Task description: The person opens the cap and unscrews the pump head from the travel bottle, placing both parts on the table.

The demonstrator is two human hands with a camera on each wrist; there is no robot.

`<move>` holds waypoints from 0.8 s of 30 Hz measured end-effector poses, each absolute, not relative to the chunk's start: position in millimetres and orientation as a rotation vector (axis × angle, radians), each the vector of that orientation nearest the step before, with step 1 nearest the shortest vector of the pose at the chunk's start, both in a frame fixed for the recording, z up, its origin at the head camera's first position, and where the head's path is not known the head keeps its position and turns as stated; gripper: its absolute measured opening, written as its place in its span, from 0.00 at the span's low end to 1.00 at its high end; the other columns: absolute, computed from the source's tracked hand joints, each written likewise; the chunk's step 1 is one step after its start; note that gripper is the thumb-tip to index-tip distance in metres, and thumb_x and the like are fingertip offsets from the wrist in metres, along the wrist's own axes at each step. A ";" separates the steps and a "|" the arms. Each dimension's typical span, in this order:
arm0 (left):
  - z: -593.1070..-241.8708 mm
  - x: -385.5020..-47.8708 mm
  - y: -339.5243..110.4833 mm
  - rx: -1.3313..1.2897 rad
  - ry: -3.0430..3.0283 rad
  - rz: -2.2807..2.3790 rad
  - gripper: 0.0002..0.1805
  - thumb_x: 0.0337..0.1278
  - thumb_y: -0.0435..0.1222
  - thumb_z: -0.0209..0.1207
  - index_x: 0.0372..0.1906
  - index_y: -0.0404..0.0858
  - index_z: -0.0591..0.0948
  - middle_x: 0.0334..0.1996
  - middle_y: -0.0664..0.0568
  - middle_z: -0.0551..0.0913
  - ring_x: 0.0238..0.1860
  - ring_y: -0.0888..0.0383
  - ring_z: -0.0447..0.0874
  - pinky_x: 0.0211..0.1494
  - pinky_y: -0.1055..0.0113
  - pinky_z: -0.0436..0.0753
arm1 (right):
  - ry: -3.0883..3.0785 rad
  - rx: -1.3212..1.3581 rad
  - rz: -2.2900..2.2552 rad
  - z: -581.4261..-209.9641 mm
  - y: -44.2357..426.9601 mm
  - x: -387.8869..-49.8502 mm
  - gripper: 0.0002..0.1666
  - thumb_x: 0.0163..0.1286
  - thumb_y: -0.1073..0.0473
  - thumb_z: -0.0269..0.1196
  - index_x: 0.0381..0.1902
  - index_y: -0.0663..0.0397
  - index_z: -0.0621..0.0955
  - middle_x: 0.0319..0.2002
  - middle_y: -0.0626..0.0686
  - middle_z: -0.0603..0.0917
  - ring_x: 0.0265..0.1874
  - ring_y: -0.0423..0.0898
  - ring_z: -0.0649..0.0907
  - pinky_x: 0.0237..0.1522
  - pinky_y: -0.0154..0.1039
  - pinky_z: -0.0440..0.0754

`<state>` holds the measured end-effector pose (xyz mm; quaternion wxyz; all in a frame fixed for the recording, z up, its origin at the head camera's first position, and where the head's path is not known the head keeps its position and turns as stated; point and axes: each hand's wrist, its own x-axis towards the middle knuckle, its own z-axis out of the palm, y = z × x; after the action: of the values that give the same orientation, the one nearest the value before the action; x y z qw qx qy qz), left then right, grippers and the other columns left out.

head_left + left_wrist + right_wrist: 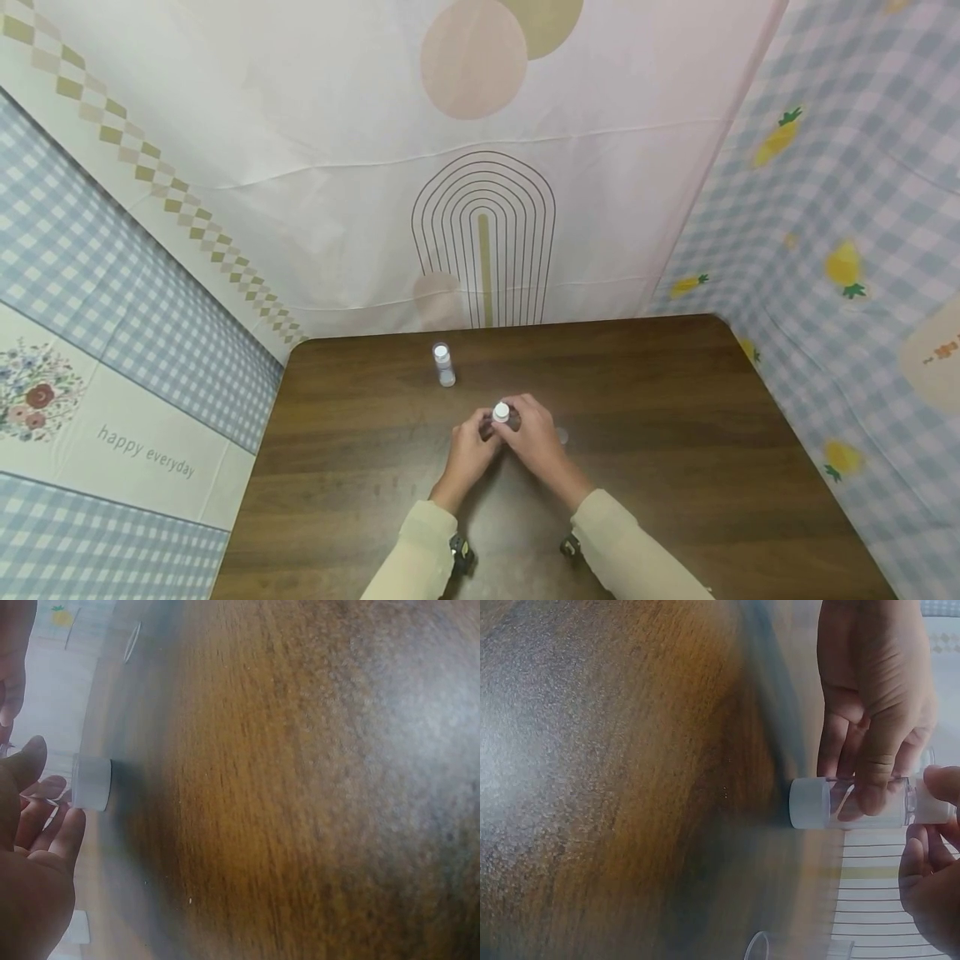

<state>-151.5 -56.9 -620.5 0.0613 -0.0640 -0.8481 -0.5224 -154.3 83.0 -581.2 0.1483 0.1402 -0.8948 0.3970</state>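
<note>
A: Head view?
B: Brown wood tbl (360, 467), printed cloth walls (322, 225) on 3 sides; bottle (501, 412) upright abt mid-tbl btwn L hand (468, 452) & R hand (536, 435), 2nd bottle (445, 369) farther back, clear ring (562, 435) to R
A: L wrist?
B: Tbl grain w/ pale glare; L hand curled round bottle, can't tell if base touches tbl
A: R wrist?
B: L hand grips bottle body, R hand pinches white top (928, 811), arch-line cloth (866, 904) behind

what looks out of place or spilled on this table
Nothing looks spilled or damaged. One small oddity: a clear piece, perhaps a cap, sits loose on the table beside the right hand, apart from the held bottle.
</note>
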 end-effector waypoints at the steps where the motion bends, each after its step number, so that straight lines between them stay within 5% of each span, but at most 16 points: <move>1: -620.8 -151.5 -56.7 -0.193 -2.566 -1.577 0.14 0.56 0.27 0.71 0.48 0.32 0.84 0.45 0.37 0.91 0.46 0.46 0.92 0.51 0.60 0.90 | -2.573 0.405 1.139 -581.5 83.1 -154.2 0.21 0.55 0.63 0.80 0.45 0.62 0.85 0.39 0.54 0.85 0.38 0.48 0.86 0.42 0.43 0.88; 13: -620.9 -150.8 -56.3 -0.188 -2.576 -1.572 0.15 0.56 0.27 0.70 0.49 0.32 0.84 0.44 0.37 0.91 0.45 0.47 0.92 0.50 0.59 0.90 | -2.467 0.506 1.102 -586.2 85.4 -157.7 0.20 0.52 0.65 0.79 0.43 0.64 0.85 0.38 0.57 0.85 0.37 0.52 0.86 0.40 0.48 0.88; 24: -623.3 -152.0 -57.0 -0.192 -2.582 -1.568 0.15 0.56 0.27 0.70 0.49 0.32 0.84 0.44 0.36 0.90 0.46 0.46 0.92 0.50 0.58 0.90 | -2.639 0.502 1.236 -580.4 90.0 -162.3 0.22 0.58 0.66 0.74 0.52 0.59 0.86 0.46 0.57 0.87 0.46 0.53 0.87 0.52 0.51 0.87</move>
<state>-152.0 -57.0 -623.3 0.0572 -0.0632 -0.8516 -0.5172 -162.3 90.0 -580.4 0.0921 0.1689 -0.8886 0.4163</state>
